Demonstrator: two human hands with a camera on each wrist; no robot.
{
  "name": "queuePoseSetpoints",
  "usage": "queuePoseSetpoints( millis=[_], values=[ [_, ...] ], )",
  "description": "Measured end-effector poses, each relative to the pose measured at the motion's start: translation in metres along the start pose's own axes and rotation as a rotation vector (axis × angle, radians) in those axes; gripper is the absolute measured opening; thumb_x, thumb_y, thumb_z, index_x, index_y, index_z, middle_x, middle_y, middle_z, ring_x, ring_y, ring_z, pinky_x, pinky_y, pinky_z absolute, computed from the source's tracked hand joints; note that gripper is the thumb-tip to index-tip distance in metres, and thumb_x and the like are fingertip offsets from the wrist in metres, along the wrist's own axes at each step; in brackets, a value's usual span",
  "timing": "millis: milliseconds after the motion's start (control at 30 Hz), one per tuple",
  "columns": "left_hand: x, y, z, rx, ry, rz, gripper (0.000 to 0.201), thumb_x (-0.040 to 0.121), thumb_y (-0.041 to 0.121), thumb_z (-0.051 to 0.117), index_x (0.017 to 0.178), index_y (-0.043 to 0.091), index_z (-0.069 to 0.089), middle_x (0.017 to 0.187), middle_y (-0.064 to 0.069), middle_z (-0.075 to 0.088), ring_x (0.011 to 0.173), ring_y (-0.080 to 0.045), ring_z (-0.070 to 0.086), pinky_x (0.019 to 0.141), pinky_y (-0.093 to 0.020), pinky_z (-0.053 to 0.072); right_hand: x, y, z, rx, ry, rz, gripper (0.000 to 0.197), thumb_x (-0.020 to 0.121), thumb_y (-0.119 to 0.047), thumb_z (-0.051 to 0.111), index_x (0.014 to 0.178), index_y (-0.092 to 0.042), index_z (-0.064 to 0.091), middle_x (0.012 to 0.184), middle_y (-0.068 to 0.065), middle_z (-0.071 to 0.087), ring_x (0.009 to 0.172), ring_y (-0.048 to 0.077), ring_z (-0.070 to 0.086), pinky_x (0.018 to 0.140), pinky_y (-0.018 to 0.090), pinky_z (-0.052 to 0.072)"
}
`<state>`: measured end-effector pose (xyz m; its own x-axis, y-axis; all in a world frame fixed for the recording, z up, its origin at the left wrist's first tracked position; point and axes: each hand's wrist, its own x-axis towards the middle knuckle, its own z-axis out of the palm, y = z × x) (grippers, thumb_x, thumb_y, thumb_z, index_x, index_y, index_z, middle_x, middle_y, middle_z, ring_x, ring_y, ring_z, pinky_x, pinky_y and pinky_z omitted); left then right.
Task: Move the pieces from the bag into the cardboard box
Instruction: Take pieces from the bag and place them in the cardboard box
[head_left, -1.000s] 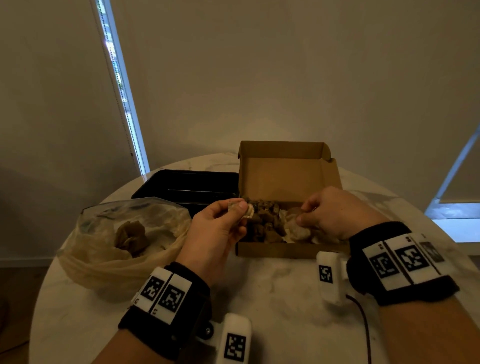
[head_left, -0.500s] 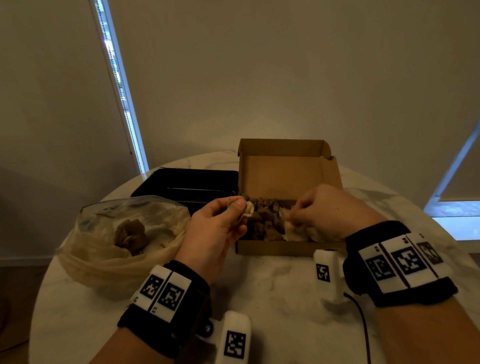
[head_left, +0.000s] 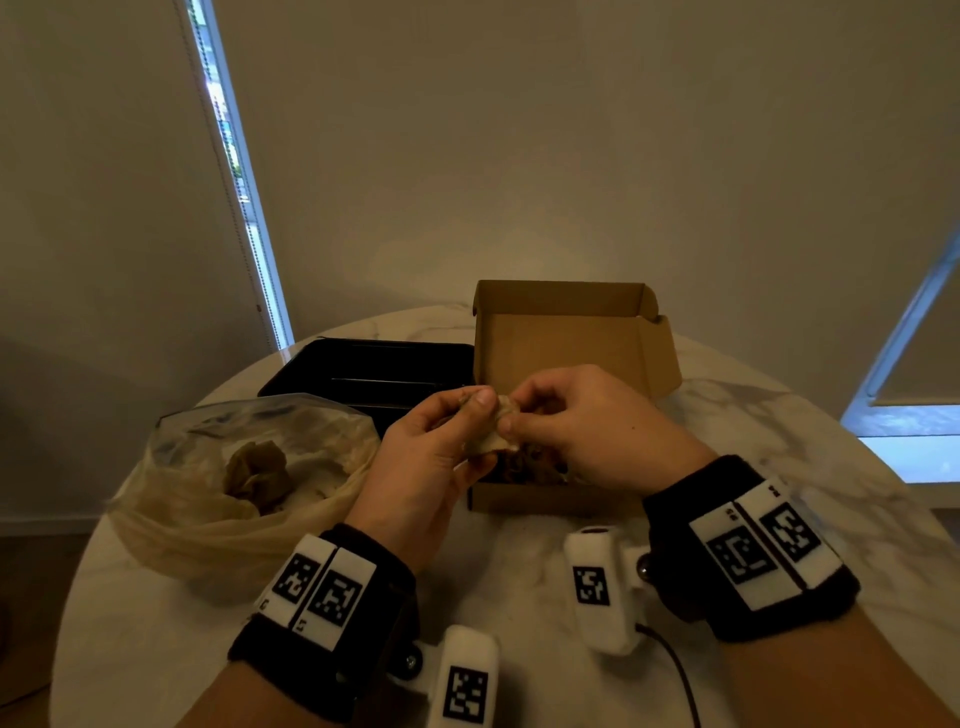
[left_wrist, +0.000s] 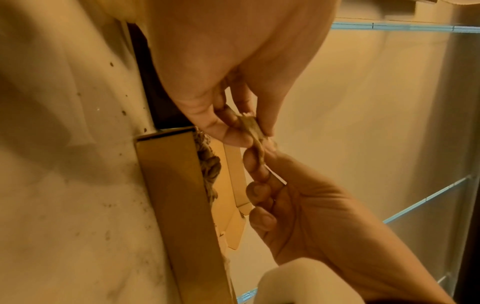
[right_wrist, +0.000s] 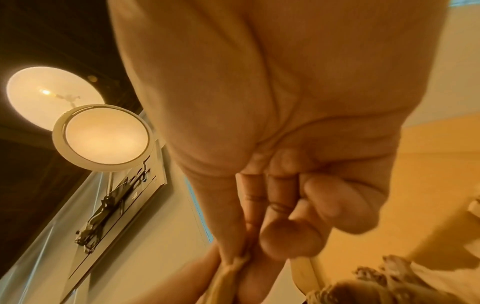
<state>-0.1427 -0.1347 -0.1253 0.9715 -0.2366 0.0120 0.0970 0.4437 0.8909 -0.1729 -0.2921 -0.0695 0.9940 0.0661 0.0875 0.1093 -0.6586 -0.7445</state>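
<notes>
A pale, flat piece (head_left: 496, 428) (left_wrist: 253, 131) (right_wrist: 231, 267) hangs above the left end of the open cardboard box (head_left: 530, 501) (left_wrist: 176, 195). My left hand (head_left: 441, 441) (left_wrist: 233, 123) pinches it between thumb and fingers. My right hand (head_left: 550, 415) (right_wrist: 249, 242) pinches the same piece from the right side. Brown pieces (head_left: 530, 465) (left_wrist: 207, 162) lie in the box, largely hidden by my hands. The clear plastic bag (head_left: 239, 467) lies at the left with brown pieces (head_left: 257, 475) inside.
A black tray (head_left: 374, 374) sits behind the bag, against the box's left side. The box lid (head_left: 566, 332) stands upright at the back. The round marble table (head_left: 519, 571) ends close behind the box and to the left of the bag.
My right hand has come up out of the box and taken hold of the piece that the left hand was holding. Both hands have met above the box's left end.
</notes>
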Motion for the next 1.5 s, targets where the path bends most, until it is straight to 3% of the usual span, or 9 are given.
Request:
queuePoseSetpoints(
  millis=[100, 200, 367, 567, 767, 900, 1133, 1333, 1500],
  values=[
    [0.000, 0.000, -0.001, 0.011, 0.010, 0.009, 0.024, 0.091, 0.019, 0.071, 0.115, 0.013, 0.072, 0.109, -0.007, 0.077, 0.094, -0.016, 0.073, 0.068, -0.021, 0.057, 0.001, 0.003, -0.003, 0.050, 0.048, 0.029, 0.010, 0.094, -0.035, 0.068, 0.095, -0.026, 0.071, 0.090, 0.002, 0.075, 0.080, 0.017, 0.072, 0.072, 0.037, 0.059],
    [-0.001, -0.001, -0.001, 0.039, 0.008, 0.018, 0.025, 0.091, 0.017, 0.070, 0.115, 0.012, 0.071, 0.109, -0.007, 0.077, 0.097, -0.016, 0.072, 0.074, -0.023, 0.057, -0.001, 0.003, 0.000, 0.131, -0.024, 0.070, 0.018, 0.094, -0.041, 0.069, 0.101, -0.024, 0.069, 0.085, -0.001, 0.075, 0.061, 0.005, 0.066, 0.054, 0.021, 0.052],
    [0.002, -0.003, -0.004, 0.103, 0.079, 0.040, 0.019, 0.092, 0.017, 0.071, 0.110, 0.013, 0.073, 0.103, -0.008, 0.077, 0.088, -0.015, 0.070, 0.071, -0.024, 0.054, 0.004, 0.009, -0.006, 0.232, 0.059, 0.097, 0.009, 0.094, -0.026, 0.071, 0.098, -0.019, 0.070, 0.086, 0.012, 0.075, 0.069, 0.019, 0.065, 0.066, 0.033, 0.053],
    [0.007, -0.009, -0.011, 0.181, 0.205, -0.040, 0.024, 0.098, -0.003, 0.058, 0.118, 0.006, 0.066, 0.096, -0.006, 0.071, 0.061, -0.002, 0.063, 0.044, -0.011, 0.045, 0.016, 0.025, -0.031, 0.004, 0.223, 0.332, 0.005, 0.099, -0.015, 0.064, 0.099, -0.013, 0.068, 0.076, 0.005, 0.069, 0.058, 0.012, 0.061, 0.047, 0.022, 0.046],
    [0.010, -0.014, -0.011, 0.220, 0.205, -0.125, 0.022, 0.099, -0.003, 0.057, 0.116, 0.007, 0.065, 0.091, -0.007, 0.071, 0.049, -0.001, 0.059, 0.040, -0.014, 0.040, 0.047, 0.032, -0.031, -0.358, 0.063, 0.460, 0.018, 0.100, -0.011, 0.059, 0.107, 0.000, 0.071, 0.104, 0.016, 0.074, 0.096, 0.029, 0.072, 0.083, 0.039, 0.060],
    [0.007, -0.012, -0.010, 0.211, 0.179, -0.152, 0.017, 0.098, -0.003, 0.058, 0.108, 0.008, 0.066, 0.084, -0.006, 0.071, 0.049, -0.002, 0.064, 0.042, -0.014, 0.043, 0.055, 0.029, -0.028, -0.377, 0.016, 0.486, 0.021, 0.095, -0.015, 0.067, 0.107, 0.001, 0.072, 0.096, 0.014, 0.075, 0.086, 0.027, 0.073, 0.074, 0.033, 0.060],
    [0.008, -0.012, -0.011, 0.240, 0.179, -0.164, 0.020, 0.098, -0.002, 0.058, 0.116, 0.007, 0.064, 0.091, -0.009, 0.071, 0.050, 0.000, 0.064, 0.042, -0.014, 0.043, 0.050, 0.028, -0.030, -0.489, 0.227, 0.412, 0.014, 0.098, -0.018, 0.061, 0.107, -0.012, 0.070, 0.103, 0.008, 0.071, 0.095, 0.026, 0.069, 0.088, 0.041, 0.059],
    [0.006, -0.011, -0.009, 0.275, 0.190, -0.173, 0.021, 0.098, 0.000, 0.059, 0.115, 0.010, 0.066, 0.094, -0.009, 0.074, 0.065, -0.007, 0.069, 0.045, -0.015, 0.045, 0.045, 0.029, -0.015, -0.533, -0.094, 0.469, 0.027, 0.101, -0.018, 0.052, 0.108, -0.005, 0.074, 0.092, 0.010, 0.071, 0.077, 0.024, 0.064, 0.068, 0.031, 0.051],
    [0.000, 0.003, -0.001, 0.285, 0.212, -0.119, 0.024, 0.101, 0.000, 0.049, 0.114, 0.008, 0.066, 0.081, -0.004, 0.066, 0.059, -0.008, 0.061, 0.050, -0.020, 0.047, 0.030, 0.014, -0.019, -0.430, 0.104, 0.324, 0.022, 0.101, -0.027, 0.055, 0.095, -0.016, 0.073, 0.094, 0.006, 0.076, 0.079, 0.022, 0.072, 0.077, 0.037, 0.062]
  ],
)
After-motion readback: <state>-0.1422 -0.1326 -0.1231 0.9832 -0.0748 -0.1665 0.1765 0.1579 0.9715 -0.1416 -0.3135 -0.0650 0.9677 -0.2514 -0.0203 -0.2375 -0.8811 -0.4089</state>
